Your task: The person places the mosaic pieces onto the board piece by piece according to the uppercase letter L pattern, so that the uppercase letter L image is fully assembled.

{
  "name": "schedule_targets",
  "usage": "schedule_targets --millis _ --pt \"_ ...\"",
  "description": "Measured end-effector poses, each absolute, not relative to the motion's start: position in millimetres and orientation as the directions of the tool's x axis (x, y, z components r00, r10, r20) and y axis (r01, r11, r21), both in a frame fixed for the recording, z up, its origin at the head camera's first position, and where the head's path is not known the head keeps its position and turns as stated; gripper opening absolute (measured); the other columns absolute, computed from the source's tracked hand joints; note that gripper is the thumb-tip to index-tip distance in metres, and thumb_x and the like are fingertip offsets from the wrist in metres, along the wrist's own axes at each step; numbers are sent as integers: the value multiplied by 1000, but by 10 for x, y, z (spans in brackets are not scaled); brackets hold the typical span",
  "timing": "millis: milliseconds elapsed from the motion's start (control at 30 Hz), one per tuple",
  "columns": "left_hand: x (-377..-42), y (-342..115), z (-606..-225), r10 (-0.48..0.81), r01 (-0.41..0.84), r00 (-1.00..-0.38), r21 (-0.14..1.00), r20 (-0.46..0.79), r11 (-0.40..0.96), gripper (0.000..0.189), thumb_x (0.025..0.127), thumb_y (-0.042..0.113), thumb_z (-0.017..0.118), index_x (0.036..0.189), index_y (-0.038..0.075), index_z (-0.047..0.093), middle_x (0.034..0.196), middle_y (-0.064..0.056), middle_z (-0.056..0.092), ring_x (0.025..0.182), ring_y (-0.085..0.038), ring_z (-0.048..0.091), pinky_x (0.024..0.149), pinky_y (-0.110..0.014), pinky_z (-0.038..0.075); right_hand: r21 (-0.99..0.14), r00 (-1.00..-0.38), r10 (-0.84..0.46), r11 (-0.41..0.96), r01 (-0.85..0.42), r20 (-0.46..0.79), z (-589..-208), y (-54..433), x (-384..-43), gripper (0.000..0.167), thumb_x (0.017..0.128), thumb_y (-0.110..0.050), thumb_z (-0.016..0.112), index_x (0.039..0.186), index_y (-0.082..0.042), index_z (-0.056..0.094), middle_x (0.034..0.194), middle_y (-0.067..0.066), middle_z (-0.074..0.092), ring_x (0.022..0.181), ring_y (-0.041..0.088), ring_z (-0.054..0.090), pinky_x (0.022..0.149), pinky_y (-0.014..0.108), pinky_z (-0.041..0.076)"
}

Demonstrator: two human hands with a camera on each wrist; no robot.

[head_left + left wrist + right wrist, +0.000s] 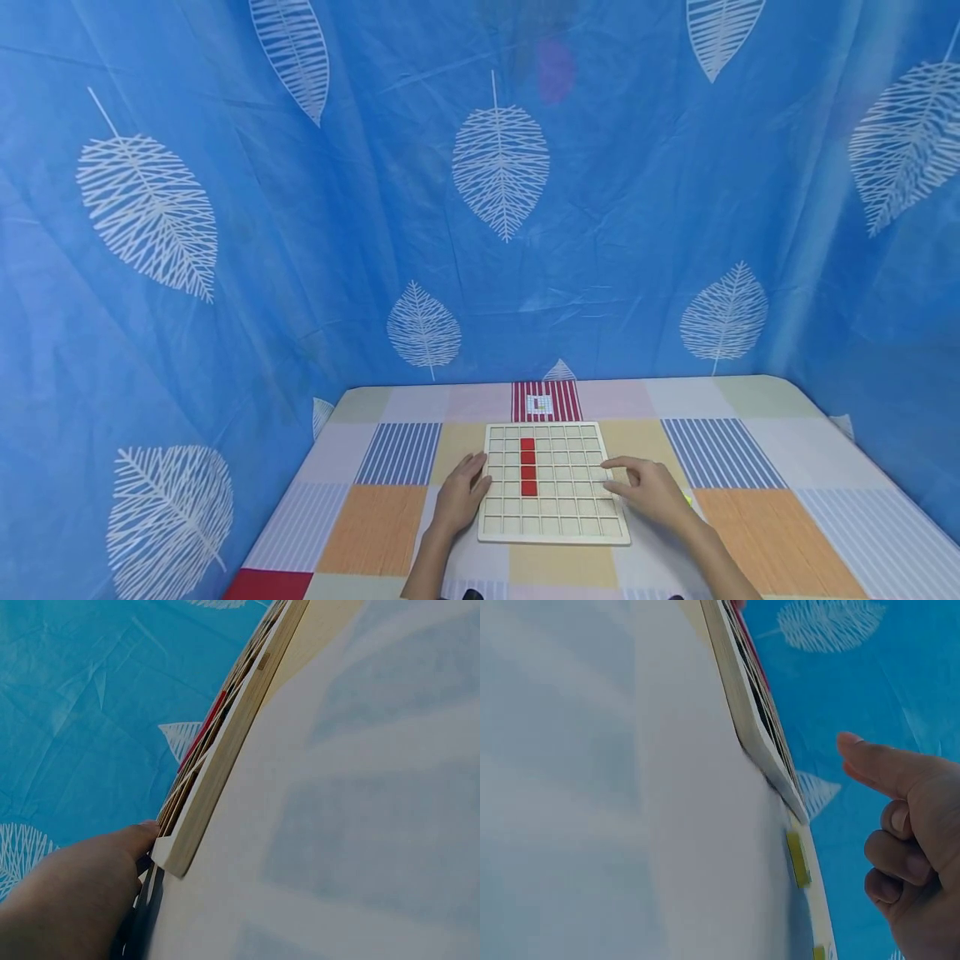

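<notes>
A pale wooden grid board (555, 527) lies flat on the patterned tablecloth. In its left half, several red squares (528, 472) form a column running away from me. My left hand (459, 496) rests at the board's left edge; its thumb touches the rim in the left wrist view. Over the right edge hovers my right hand (647, 492), index finger and thumb held apart with nothing visible between them. Its other fingers are curled in the right wrist view. A yellow piece (798, 859) lies on the cloth near the board's corner, mostly hidden behind the right hand in the head view.
Behind the board lies a small white card (539, 405) with a printed grid and coloured marks. Another yellow piece (819, 952) shows at the bottom of the right wrist view. A blue curtain (600, 250) with white leaves hangs around the table.
</notes>
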State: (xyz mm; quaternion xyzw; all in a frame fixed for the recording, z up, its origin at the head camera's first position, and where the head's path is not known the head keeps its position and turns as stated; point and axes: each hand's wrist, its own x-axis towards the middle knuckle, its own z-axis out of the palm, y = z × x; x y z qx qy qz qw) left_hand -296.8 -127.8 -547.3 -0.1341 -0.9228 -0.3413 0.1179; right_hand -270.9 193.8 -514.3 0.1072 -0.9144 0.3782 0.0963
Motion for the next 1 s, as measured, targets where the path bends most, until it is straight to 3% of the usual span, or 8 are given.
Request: schedule_targets --millis 233,367,633,1000 --pt "-2967 -1279 -5473 168 328 -936 598 308 732 43 92 22 56 130 4 51 134 -11 50 127 -33 39 102 -50 34 -692 -960 -110 672 -261 256 -5202 2356 -2608 34 75 -31 76 102 -11 69 51 -8 33 43 1 23 36 18 24" --pt "-2969 -1280 -5474 166 326 -936 592 309 737 43 92 23 56 131 4 51 134 -10 50 127 -32 39 101 -50 34 -693 -968 -110 680 -240 227 -5238 2482 -2564 34 72 -27 78 100 -11 70 52 -7 35 44 2 26 36 18 26" --pt "-2981 -1276 -5483 168 325 -937 582 307 745 43 92 24 56 131 5 52 134 -9 50 127 -32 40 101 -50 35 -687 -991 -82 715 -134 108 -5261 2510 -2539 31 69 -23 79 98 -15 71 54 -4 37 46 6 30 40 17 27" --pt "-2983 -1277 -5484 165 319 -939 588 300 744 43 92 24 56 131 5 52 134 -9 50 127 -31 39 102 -51 34 -660 -987 -80 736 -151 137 -5262 2517 -2534 30 72 -26 78 98 -14 71 54 -5 37 46 5 30 39 19 28"
